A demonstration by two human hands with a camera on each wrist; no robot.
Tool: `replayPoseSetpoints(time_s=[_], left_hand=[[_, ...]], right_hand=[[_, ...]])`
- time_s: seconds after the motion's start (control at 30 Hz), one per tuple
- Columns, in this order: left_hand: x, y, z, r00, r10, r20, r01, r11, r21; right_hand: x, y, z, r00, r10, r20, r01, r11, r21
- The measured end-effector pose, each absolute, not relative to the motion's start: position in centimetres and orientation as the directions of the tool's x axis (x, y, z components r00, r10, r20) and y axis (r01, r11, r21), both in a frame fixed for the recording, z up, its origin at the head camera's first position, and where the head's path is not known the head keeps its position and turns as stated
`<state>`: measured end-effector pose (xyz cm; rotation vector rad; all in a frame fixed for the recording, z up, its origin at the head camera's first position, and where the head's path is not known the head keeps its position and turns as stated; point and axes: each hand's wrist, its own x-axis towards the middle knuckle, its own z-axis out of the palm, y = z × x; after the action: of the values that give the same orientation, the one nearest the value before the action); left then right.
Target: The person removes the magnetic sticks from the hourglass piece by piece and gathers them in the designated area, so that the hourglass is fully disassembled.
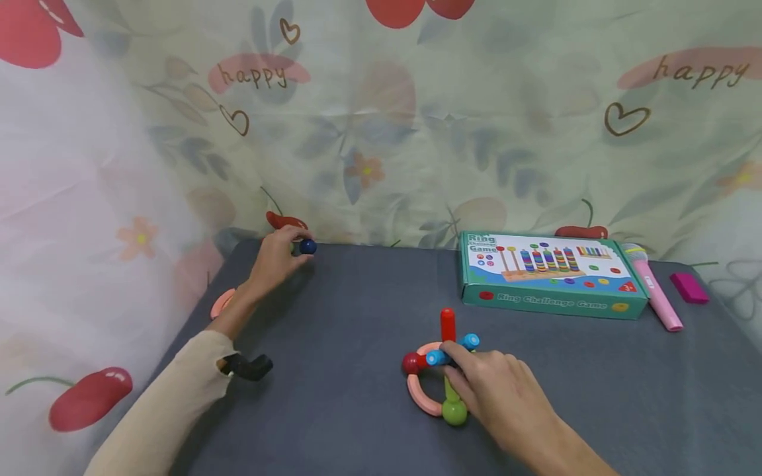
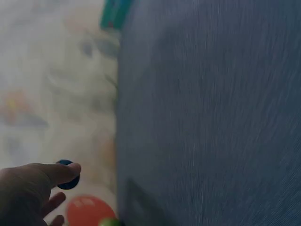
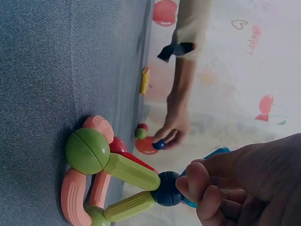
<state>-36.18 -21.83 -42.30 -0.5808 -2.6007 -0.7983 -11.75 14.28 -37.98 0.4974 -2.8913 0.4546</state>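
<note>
My left hand (image 1: 275, 259) is at the far left edge of the table, pinching a dark blue ball (image 1: 307, 246) between thumb and fingers, slightly off the surface. The left wrist view also shows this ball (image 2: 69, 181) in the fingertips. Lower right, my right hand (image 1: 506, 396) grips the top of a magnetic ball-and-stick frame. Its base has pink curved sticks (image 1: 424, 398), a green ball (image 1: 454, 411) and a red ball (image 1: 411, 363). Light green sticks (image 3: 131, 172) rise to another dark blue ball (image 3: 168, 188) beside the right fingers. Light blue sticks and a red stick (image 1: 448, 324) stick out on top.
A green Ring Challenge Game box (image 1: 553, 274) lies at the back right, with a pink toy microphone (image 1: 655, 291) and a magenta block (image 1: 689, 288) beyond it. A pink curved piece (image 1: 221, 303) lies by the left forearm. Near the edge are a yellow stick (image 3: 145, 80) and a small green ball (image 3: 140, 133).
</note>
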Motion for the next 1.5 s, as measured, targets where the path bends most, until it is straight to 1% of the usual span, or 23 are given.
replayPoseSetpoints(time_s=[0.1, 0.17, 0.33, 0.43, 0.63, 0.77, 0.9, 1.0, 1.07, 1.13, 1.2, 1.27, 1.3, 1.33, 1.4, 1.43, 1.5], left_hand=[[-37.8, -22.6, -43.1, -0.858, 0.247, 0.45, 0.43, 0.825, 0.367], [-38.6, -22.8, -43.5, -0.861, 0.235, 0.451, 0.406, 0.852, 0.33], [-39.5, -23.0, -44.3, -0.882, 0.222, 0.415, 0.355, 0.892, 0.278], [-39.9, -23.2, -44.7, -0.893, 0.218, 0.393, 0.333, 0.908, 0.255], [-40.3, -23.5, -45.6, -0.897, 0.236, 0.374, 0.329, 0.922, 0.207], [-40.6, -23.7, -46.3, -0.886, 0.24, 0.397, 0.328, 0.929, 0.17], [-40.6, -23.3, -46.1, -0.866, 0.264, 0.425, 0.349, 0.927, 0.135], [-39.9, -22.1, -45.0, -0.822, 0.322, 0.47, 0.416, 0.903, 0.109], [-38.5, -20.9, -43.6, -0.783, 0.372, 0.498, 0.481, 0.87, 0.107], [-36.6, -19.2, -41.9, -0.735, 0.443, 0.514, 0.572, 0.811, 0.12], [-33.9, -17.1, -40.1, -0.689, 0.526, 0.498, 0.671, 0.722, 0.167], [-30.8, -15.0, -38.7, -0.654, 0.612, 0.445, 0.749, 0.608, 0.265], [-29.2, -14.0, -38.2, -0.636, 0.652, 0.413, 0.772, 0.547, 0.323], [-27.6, -13.0, -37.8, -0.62, 0.688, 0.377, 0.781, 0.493, 0.385], [-24.5, -11.2, -37.6, -0.596, 0.746, 0.297, 0.76, 0.404, 0.51], [-23.2, -10.4, -37.6, -0.582, 0.769, 0.265, 0.742, 0.369, 0.559], [-21.2, -8.9, -38.2, -0.552, 0.801, 0.229, 0.716, 0.315, 0.623]], right_hand=[[-11.8, 14.4, -38.0, -0.933, -0.294, 0.209, -0.346, 0.892, -0.291], [-11.7, 14.4, -38.0, -0.929, -0.294, 0.224, -0.351, 0.891, -0.289], [-11.7, 14.4, -38.2, -0.918, -0.298, 0.262, -0.368, 0.888, -0.276], [-11.8, 14.5, -38.3, -0.918, -0.3, 0.258, -0.367, 0.89, -0.271], [-11.8, 14.6, -38.4, -0.911, -0.31, 0.273, -0.384, 0.877, -0.288], [-11.8, 14.6, -38.4, -0.903, -0.317, 0.291, -0.399, 0.871, -0.288], [-11.9, 14.8, -38.5, -0.894, -0.318, 0.315, -0.404, 0.876, -0.263], [-11.8, 15.0, -38.3, -0.894, -0.325, 0.308, -0.41, 0.872, -0.269], [-11.5, 15.3, -37.9, -0.891, -0.339, 0.301, -0.426, 0.854, -0.297], [-11.2, 15.9, -37.3, -0.893, -0.351, 0.282, -0.436, 0.828, -0.352], [-11.0, 16.9, -36.7, -0.898, -0.35, 0.265, -0.435, 0.793, -0.426], [-11.2, 18.2, -36.3, -0.896, -0.353, 0.268, -0.443, 0.743, -0.502], [-11.4, 18.9, -36.1, -0.901, -0.355, 0.25, -0.434, 0.72, -0.542], [-11.8, 19.5, -36.0, -0.903, -0.361, 0.233, -0.428, 0.699, -0.573], [-12.9, 20.4, -36.0, -0.906, -0.387, 0.172, -0.405, 0.672, -0.62], [-13.5, 20.7, -36.3, -0.904, -0.407, 0.135, -0.393, 0.66, -0.64], [-14.8, 20.6, -36.9, -0.895, -0.444, 0.043, -0.355, 0.651, -0.671]])
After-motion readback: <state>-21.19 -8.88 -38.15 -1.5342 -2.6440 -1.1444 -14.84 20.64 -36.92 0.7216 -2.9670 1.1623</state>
